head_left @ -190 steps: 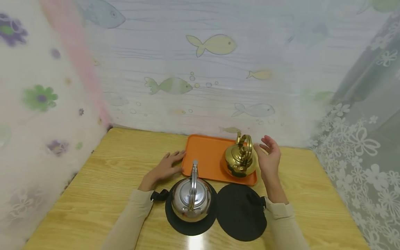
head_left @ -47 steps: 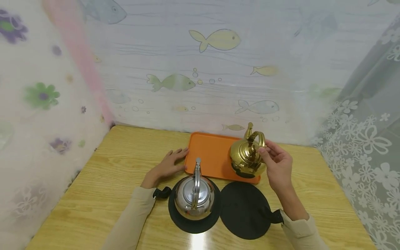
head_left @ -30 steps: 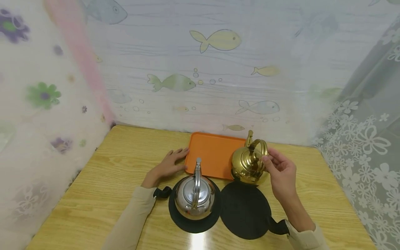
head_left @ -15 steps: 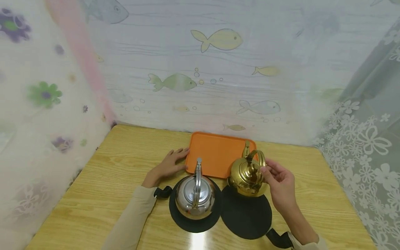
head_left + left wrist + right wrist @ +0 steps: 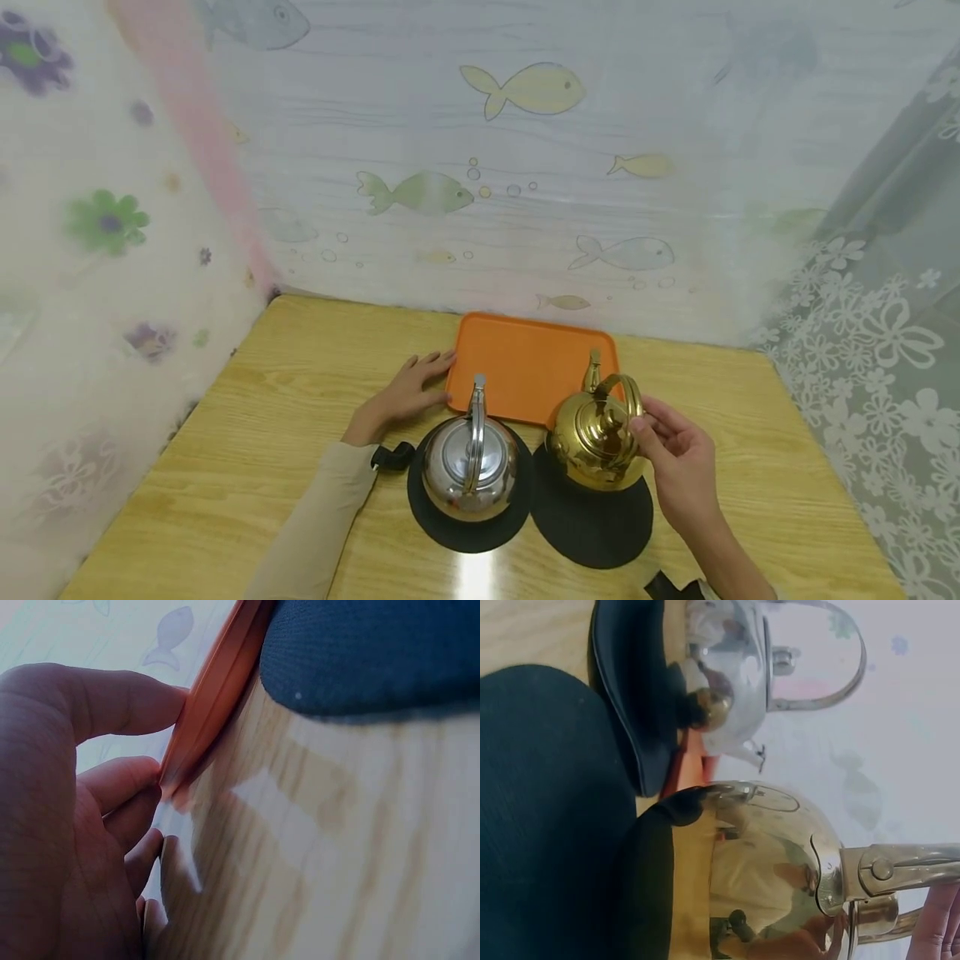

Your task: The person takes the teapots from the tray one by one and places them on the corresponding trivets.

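The right hand [image 5: 675,467] pinches the handle of the gold kettle [image 5: 596,433], fingers curled round the arched bail at its 3 o'clock side. The kettle sits at the far edge of the right mat [image 5: 592,521], a round black pad, and whether it rests on the mat or hangs just above it cannot be told; the right wrist view shows its base right against the dark fabric. Its spout [image 5: 592,369] points to 12 o'clock, away from the person and toward the tray [image 5: 525,367], so the spout-to-back axis runs from 6 to 12 o'clock. The bail stands upright over the lid.

At 9 o'clock of the gold kettle, just beside it, the silver kettle [image 5: 470,462] stands upright on the left mat [image 5: 465,533]. Its handle arches from 6 to 12 o'clock.

The left hand [image 5: 401,400] lies flat on the bench [image 5: 247,442] with straight, relaxed fingers, holding nothing; the fingertips [image 5: 135,705] touch the orange tray's left rim. The tray lies at 12 o'clock of both mats, its near edge touching or just overlapped by them.

No brand, label or writing can be read on either kettle, the tray or the mats. Printed fish and flowers cover the curtains behind.
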